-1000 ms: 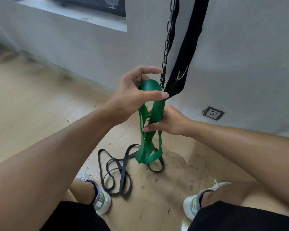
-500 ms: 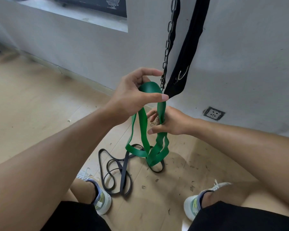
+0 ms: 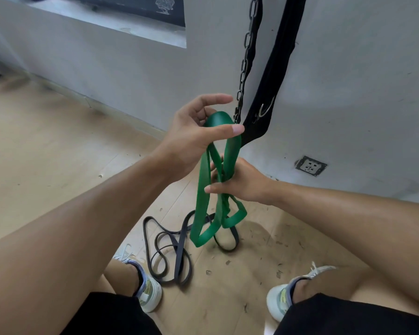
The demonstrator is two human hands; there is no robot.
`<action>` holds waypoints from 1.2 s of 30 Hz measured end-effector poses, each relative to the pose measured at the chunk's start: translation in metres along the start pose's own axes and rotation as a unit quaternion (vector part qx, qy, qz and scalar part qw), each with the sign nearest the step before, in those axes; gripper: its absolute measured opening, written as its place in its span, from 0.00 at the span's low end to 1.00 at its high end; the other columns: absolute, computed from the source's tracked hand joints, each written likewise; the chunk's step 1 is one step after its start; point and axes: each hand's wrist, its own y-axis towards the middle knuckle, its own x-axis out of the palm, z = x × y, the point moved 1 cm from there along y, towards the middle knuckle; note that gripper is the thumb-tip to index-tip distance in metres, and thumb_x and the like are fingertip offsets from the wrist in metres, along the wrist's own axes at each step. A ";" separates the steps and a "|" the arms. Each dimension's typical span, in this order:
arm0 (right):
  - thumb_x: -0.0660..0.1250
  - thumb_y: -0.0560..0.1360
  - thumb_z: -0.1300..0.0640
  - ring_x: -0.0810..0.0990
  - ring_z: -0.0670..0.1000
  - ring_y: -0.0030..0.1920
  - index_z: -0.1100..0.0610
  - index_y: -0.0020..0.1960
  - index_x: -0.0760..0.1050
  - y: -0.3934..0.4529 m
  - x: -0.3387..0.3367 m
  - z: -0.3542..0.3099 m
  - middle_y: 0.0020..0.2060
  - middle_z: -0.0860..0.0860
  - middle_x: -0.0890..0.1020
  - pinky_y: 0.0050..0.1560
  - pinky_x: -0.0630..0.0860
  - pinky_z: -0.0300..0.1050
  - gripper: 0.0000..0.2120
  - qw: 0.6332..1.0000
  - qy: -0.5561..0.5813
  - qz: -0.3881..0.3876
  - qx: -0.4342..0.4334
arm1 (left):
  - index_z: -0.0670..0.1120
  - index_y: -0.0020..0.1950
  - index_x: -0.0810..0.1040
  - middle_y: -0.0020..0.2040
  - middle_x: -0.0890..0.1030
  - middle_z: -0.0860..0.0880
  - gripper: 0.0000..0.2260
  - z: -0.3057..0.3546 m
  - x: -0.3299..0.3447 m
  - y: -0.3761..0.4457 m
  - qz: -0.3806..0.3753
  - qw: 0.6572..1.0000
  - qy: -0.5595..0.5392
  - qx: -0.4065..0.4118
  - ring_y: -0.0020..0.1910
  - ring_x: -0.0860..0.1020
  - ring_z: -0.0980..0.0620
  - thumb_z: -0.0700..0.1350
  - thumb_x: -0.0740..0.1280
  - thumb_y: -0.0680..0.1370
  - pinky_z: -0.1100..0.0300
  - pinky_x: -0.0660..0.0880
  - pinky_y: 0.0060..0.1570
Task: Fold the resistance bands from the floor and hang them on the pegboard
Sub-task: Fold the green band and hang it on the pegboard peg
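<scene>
The green band point(image 3: 230, 151) is a flat, wide rubber loop, gathered into several hanging loops above the floor. Its top bend sits in the left hand point(image 3: 191, 139), with the thumb laid across the front, and the right hand point(image 3: 237, 182) grips the bunched strands lower down. Two loop ends dangle below that grip. The black bands point(image 3: 177, 250), thinner and darker, lie tangled in overlapping loops on the wooden floor point(image 3: 46, 153) beneath.

Down on the pale wooden floor point(image 3: 46, 153), a tangle of black resistance bands point(image 3: 172, 257) lies looped over itself between two light sneakers point(image 3: 148, 290), both planted flat on the boards. Small dark flecks of debris point(image 3: 278, 245) are scattered to the right, near the wall.
</scene>
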 end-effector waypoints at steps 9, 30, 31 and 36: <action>0.82 0.69 0.47 0.85 0.56 0.52 0.47 0.61 0.81 0.002 -0.033 -0.008 0.50 0.58 0.84 0.57 0.83 0.52 0.23 1.000 0.009 0.017 0.008 | 0.46 0.61 0.78 0.44 0.80 0.48 0.21 0.015 -0.032 0.004 0.036 0.998 -0.047 -0.003 0.46 0.80 0.49 0.37 0.75 0.70 0.55 0.78 0.57; 0.76 0.74 0.51 0.85 0.56 0.50 0.54 0.54 0.78 0.008 -0.012 -0.017 0.49 0.56 0.86 0.58 0.82 0.60 0.13 0.996 -0.013 0.082 0.014 | 0.45 0.54 0.79 0.42 0.78 0.49 0.10 0.015 -0.028 0.010 0.159 0.978 -0.132 0.008 0.46 0.80 0.51 0.36 0.72 0.75 0.51 0.76 0.65; 0.77 0.74 0.51 0.86 0.55 0.52 0.51 0.56 0.76 0.006 -0.018 -0.017 0.50 0.54 0.86 0.58 0.82 0.58 0.15 0.996 -0.008 0.085 0.019 | 0.45 0.53 0.79 0.43 0.78 0.47 0.09 0.014 -0.033 0.009 0.183 0.976 -0.122 0.003 0.47 0.80 0.50 0.35 0.71 0.76 0.50 0.77 0.65; 0.86 0.63 0.46 0.86 0.48 0.46 0.47 0.52 0.78 -0.004 -0.044 -0.023 0.47 0.47 0.87 0.49 0.81 0.45 0.23 0.991 -0.039 0.124 0.013 | 0.50 0.49 0.80 0.47 0.81 0.49 0.11 0.002 -0.053 0.013 0.319 0.944 0.028 -0.078 0.51 0.79 0.50 0.41 0.66 0.68 0.51 0.75 0.65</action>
